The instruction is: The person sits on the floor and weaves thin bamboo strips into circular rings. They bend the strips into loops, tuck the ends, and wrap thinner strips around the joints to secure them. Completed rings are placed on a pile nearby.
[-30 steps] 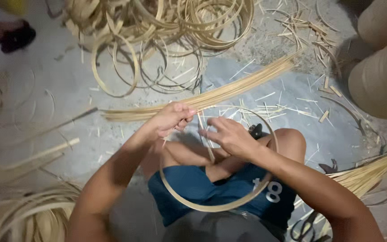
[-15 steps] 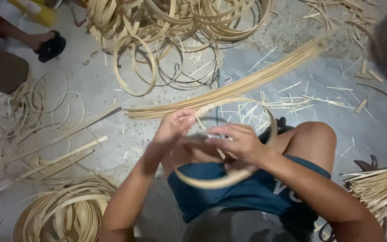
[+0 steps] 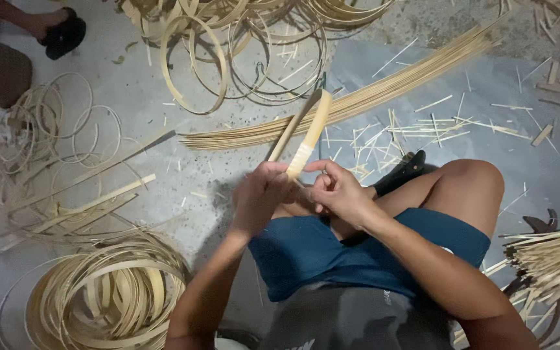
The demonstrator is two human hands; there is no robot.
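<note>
My left hand (image 3: 259, 196) grips a bamboo strip hoop (image 3: 308, 133), seen edge-on and tilted up and away over the floor. My right hand (image 3: 338, 190) pinches the same hoop at its near end, where a pale binding wraps the overlapped strip. Both hands meet above my lap, over blue shorts (image 3: 332, 249) and a bent knee (image 3: 468, 185).
A long bundle of thin bamboo sticks (image 3: 358, 100) lies on the concrete ahead. Finished hoops pile at top centre (image 3: 241, 45) and at lower left (image 3: 108, 298). Loose strips (image 3: 72, 207) lie left. Another stick bundle (image 3: 552, 256) is right. Another person's foot in a dark sandal (image 3: 59, 29) is top left.
The hoop has turned from lying flat and open before me to edge-on and raised. My hands have closed together on its near end.
</note>
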